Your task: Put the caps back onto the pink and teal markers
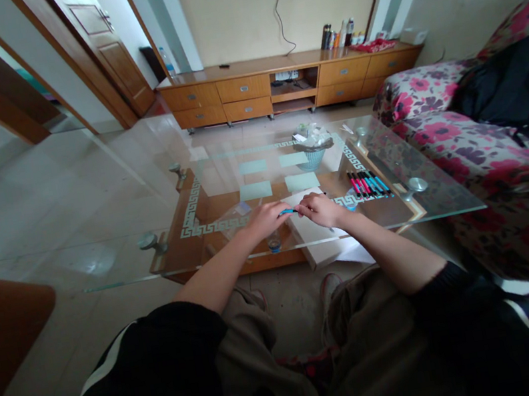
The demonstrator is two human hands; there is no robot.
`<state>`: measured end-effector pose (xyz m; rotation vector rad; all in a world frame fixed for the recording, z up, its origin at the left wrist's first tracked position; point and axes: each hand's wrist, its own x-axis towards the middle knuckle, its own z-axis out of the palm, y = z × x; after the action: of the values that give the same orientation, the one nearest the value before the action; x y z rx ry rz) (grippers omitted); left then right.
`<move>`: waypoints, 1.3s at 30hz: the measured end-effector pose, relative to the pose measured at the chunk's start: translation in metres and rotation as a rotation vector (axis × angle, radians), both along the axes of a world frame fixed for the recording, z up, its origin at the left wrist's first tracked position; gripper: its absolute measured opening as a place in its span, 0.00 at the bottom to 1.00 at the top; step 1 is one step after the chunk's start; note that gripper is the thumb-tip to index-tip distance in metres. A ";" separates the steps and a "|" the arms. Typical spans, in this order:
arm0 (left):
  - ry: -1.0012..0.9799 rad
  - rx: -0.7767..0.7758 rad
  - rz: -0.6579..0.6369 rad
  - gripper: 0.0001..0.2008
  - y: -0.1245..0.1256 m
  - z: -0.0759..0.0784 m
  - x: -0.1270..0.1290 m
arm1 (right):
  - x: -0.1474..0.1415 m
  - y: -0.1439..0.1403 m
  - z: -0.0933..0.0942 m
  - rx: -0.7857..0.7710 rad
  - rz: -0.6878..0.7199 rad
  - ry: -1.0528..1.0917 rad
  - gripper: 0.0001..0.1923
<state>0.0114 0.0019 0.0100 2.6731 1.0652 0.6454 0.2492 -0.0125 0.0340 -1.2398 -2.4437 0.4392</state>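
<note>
On the glass bench (pixel 427 201), close to its near edge, two hands meet over a white sheet of paper (pixel 313 227). The left hand (pixel 264 219) is curled and pinches one end of a blue pen (pixel 288 211). The right hand (pixel 321 209) is curled too and touches the other end of the pen, but its fingers hide the tip, so I cannot tell if it grips a cap. The pen lies flat between both hands, just above the paper.

To the right, a row of pens (pixel 367 183) in pink, blue and black lies side by side on the glass. Farther back a small basket (pixel 311 158) with a crumpled bag in it shows under the glass.

I think the hands are pulling the pen apart or pushing it together. To do this well, hold both ends firmly, keep the pen straight, and move gently so it does not slip.
</note>
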 end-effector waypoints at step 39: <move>0.066 0.040 0.017 0.17 0.002 -0.004 0.000 | 0.008 0.005 -0.002 0.066 -0.033 0.206 0.10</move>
<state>0.0115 0.0035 0.0060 2.7402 1.1035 0.5915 0.2571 -0.0077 0.0318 -1.1462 -2.2435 0.4498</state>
